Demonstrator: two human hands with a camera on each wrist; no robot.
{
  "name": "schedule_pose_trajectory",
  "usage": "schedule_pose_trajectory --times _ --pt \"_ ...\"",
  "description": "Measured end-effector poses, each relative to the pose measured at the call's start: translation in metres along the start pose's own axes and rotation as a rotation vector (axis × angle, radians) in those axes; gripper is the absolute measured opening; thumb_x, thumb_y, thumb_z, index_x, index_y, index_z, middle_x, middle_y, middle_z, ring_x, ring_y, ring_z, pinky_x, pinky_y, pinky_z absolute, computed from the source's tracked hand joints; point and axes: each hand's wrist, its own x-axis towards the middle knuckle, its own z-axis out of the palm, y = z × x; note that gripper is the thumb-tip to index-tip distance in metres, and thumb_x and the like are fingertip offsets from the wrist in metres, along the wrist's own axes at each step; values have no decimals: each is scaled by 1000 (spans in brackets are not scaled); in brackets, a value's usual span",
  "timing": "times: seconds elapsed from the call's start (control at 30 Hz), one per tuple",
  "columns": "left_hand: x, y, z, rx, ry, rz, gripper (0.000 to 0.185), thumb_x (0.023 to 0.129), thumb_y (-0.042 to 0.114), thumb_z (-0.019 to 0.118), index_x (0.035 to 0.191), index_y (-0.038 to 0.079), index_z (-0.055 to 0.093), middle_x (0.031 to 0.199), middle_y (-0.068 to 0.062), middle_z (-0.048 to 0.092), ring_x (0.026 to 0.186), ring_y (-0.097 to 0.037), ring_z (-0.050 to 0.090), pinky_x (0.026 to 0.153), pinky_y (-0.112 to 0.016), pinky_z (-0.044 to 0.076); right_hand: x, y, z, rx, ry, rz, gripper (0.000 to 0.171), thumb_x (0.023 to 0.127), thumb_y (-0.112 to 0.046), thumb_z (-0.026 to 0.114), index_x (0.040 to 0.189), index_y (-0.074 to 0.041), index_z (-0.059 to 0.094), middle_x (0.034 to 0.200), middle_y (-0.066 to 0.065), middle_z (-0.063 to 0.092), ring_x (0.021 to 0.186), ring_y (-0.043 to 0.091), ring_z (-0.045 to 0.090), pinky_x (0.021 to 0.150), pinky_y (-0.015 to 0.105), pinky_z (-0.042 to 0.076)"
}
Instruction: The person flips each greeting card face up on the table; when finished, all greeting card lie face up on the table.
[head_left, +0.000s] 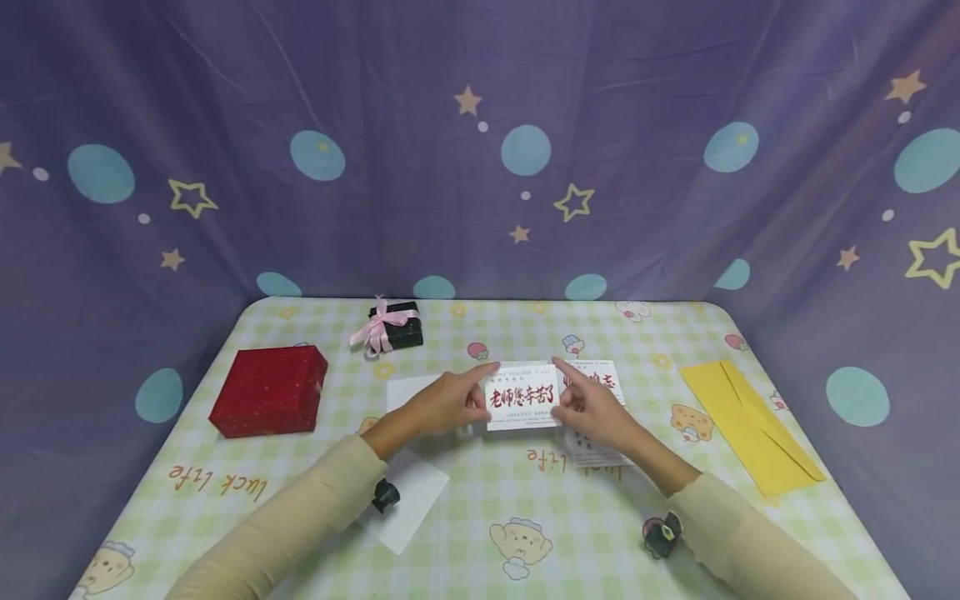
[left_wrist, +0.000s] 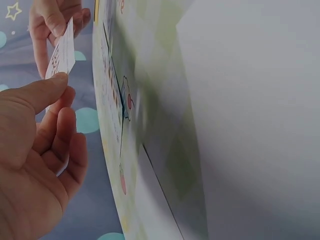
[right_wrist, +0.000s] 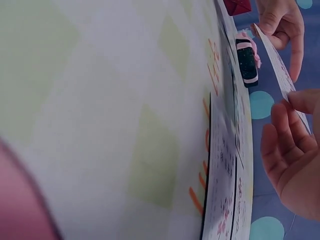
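A white card with red Chinese writing (head_left: pixel 522 397) is held up over the table between both hands. My left hand (head_left: pixel 453 402) pinches its left edge; in the left wrist view the thumb presses on the card (left_wrist: pixel 64 57) with the forefinger behind. The opposite edge is gripped by my right hand (head_left: pixel 592 408), also between thumb and fingers. Under and behind that hand lies another printed card (head_left: pixel 606 373), partly covered, with a further printed card (head_left: pixel 596 454) nearer the front. White blank sheets (head_left: pixel 416 500) lie beneath the left forearm.
At the left stands a red box (head_left: pixel 268 392). A small black gift box with a pink ribbon (head_left: pixel 405 327) sits at the back. On the right lies a yellow envelope (head_left: pixel 750 425). A checked cloth (head_left: pixel 450 567) covers the table, and a purple curtain (head_left: pixel 420 208) hangs behind.
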Motion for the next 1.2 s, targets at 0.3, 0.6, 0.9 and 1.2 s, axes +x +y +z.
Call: schedule_pose_trajectory --times 0.3,0.6,0.9,1.2 --pt "-5 2 15 -66 -91 -41 83 89 14 79 157 3 33 84 9 71 67 -2 61 63 -21 52 -9 6 -2 -60 -69 -7 77 91 -14 73 158 -9 35 75 -10 66 65 6 59 73 24 51" --pt "-6 0 30 -21 -103 -60 72 88 17 79 149 5 43 82 11 68 67 0 59 66 -21 49 -12 10 -1 -86 -130 24 65 93 -18 72 152 -10 44 76 -11 67 63 6 58 66 24 50" --pt "-5 -1 36 11 -118 -69 57 89 18 78 140 8 52 78 14 65 66 1 57 68 -20 49 -14 17 6 -144 -142 19 51 93 -19 73 140 -11 55 82 -14 67 66 4 60 70 23 51" --pt "-3 0 39 70 -123 -87 56 90 21 78 140 10 53 77 13 62 64 1 54 65 -19 46 -10 22 12 -246 -145 47 53 90 -22 76 137 -7 57 79 -13 63 65 3 56 66 21 50"
